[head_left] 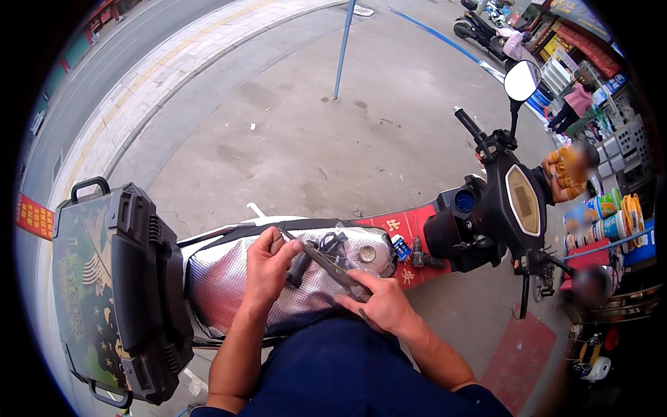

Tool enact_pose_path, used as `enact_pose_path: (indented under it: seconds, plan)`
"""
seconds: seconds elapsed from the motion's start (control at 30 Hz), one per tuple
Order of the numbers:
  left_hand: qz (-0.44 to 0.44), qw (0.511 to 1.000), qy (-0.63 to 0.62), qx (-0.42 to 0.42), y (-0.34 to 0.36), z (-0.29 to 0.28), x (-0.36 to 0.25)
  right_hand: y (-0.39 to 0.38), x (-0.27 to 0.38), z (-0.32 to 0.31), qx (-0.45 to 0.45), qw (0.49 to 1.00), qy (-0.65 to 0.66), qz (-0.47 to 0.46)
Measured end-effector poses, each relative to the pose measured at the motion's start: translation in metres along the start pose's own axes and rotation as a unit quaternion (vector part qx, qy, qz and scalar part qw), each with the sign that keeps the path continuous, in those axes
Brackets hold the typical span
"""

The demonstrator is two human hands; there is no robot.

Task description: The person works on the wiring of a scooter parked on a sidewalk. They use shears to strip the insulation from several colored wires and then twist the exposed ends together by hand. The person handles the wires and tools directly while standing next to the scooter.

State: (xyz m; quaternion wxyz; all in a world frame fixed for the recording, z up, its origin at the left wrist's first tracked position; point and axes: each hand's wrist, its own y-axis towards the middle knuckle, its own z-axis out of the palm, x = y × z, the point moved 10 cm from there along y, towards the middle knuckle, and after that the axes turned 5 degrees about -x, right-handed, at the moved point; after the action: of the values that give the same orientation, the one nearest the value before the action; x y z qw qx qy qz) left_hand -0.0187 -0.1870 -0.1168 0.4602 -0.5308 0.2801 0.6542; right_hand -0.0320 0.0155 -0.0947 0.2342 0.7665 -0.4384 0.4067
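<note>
1. In head view, located above the silver seat cover (pixel 226 274), between both hands: narrow dark strip (pixel 324 262).
2. Slopes along its long axis from upper left to lower right.
3. Gripped at the upper end by left hand (pixel 269 263), thumb pressed down.
4. Touched near the lower end by right hand (pixel 382 300); cannot tell whether pinched.
5. Reached equally by both; no nearer side noted.
</note>
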Motion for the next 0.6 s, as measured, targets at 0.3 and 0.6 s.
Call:
enact_pose_path:
  seconds: [0.3, 0.6]
  plan:
    - [0.000, 0.988, 0.014, -0.154, -0.007, -0.006, -0.004, 0.054, -0.085, 0.027, -0.007, 0.951, 0.280, 0.128]
    - [0.045, 0.968, 0.114, -0.218, -0.023, -0.033, -0.042, 0.077, -0.039, -0.022, 0.113, 0.990, 0.063, -0.055]
